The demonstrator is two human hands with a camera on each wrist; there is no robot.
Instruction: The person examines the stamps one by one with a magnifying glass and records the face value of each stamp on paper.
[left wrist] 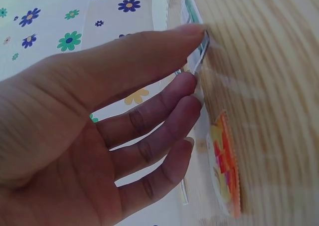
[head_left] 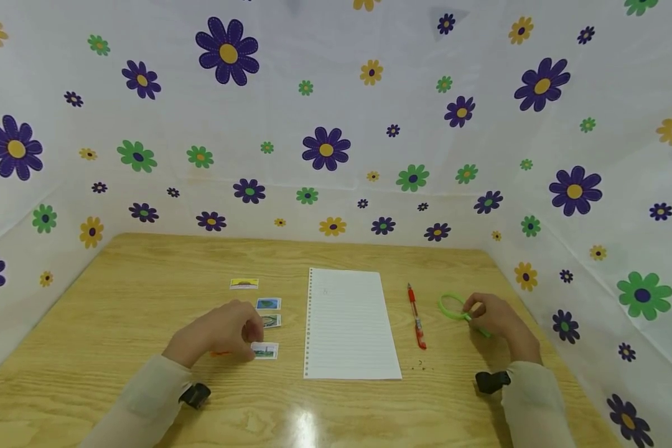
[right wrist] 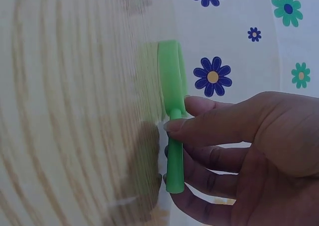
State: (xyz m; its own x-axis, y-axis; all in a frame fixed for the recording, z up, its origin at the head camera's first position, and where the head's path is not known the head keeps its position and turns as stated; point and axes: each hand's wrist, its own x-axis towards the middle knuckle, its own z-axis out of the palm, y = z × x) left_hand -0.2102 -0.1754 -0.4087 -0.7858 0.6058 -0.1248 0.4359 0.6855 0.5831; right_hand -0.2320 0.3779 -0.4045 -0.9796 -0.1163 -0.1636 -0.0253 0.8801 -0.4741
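Within pinched right grip [head_left: 499, 318], green magnifier [right wrist: 170, 86]

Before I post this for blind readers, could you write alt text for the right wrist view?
A right hand pinches the handle of a green magnifier. A wooden table fills the left; flowered cloth shows at right.

A lined sheet [head_left: 350, 326] lay on the wooden worktop [head_left: 145, 292], a red pen [head_left: 416, 316] to its right; flower-patterned cloth [head_left: 280, 112] rose behind and on both sides.
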